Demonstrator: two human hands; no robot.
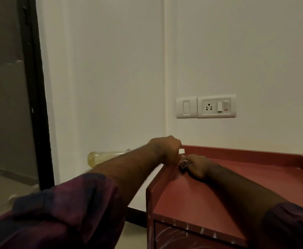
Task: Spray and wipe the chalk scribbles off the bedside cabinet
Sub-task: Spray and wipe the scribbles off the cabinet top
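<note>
A red-brown bedside cabinet [210,193] with a raised rim fills the lower right. White chalk scribbles [175,236] mark its front face at the bottom. My left hand [166,148] grips a clear spray bottle [104,157] with yellowish liquid, held sideways at the cabinet's back left corner; its white nozzle [182,150] peeks out beside my knuckles. My right hand [199,166] holds a patterned cloth [183,163] bunched against the cabinet top near that same corner. The two hands almost touch.
A white wall stands behind, with a switch and socket plate [206,106] above the cabinet. A dark door frame [39,105] and a doorway lie at the left. Pale floor shows below, left of the cabinet.
</note>
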